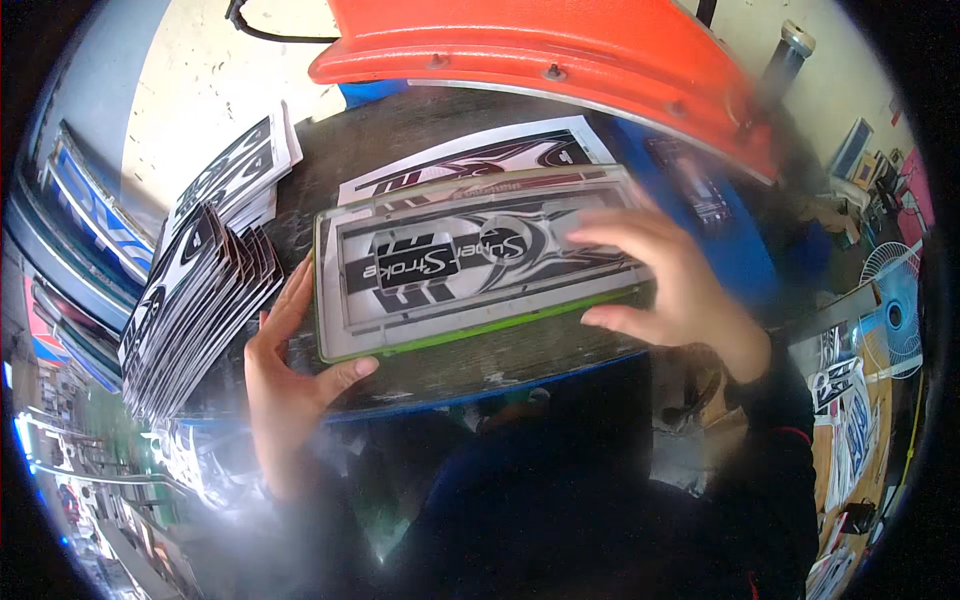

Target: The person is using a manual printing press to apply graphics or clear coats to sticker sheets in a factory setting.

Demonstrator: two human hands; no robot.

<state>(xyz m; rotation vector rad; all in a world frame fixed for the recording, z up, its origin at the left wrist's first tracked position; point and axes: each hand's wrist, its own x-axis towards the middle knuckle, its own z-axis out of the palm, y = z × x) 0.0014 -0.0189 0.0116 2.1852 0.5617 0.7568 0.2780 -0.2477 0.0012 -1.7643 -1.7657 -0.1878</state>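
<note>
A shallow rectangular frame (480,335) with a clear-looking face and a green lower rim lies tilted in front of me. Through it shows a black, white and grey printed pattern. My left hand (285,370) is round its left end, fingers along the short side and thumb at the near corner. Over the right end hovers my right hand (670,275), fingers spread and slightly blurred; whether its fingertips touch the frame I cannot tell. Just behind the frame lies a printed sheet (540,135) with a similar pattern, partly covered by it.
A fanned stack of printed sheets (195,310) stands at the left, with another pile (240,165) behind it. The dark worn table (350,130) has a blue edge. An orange machine part (530,45) overhangs the back. A fan (895,315) stands far right.
</note>
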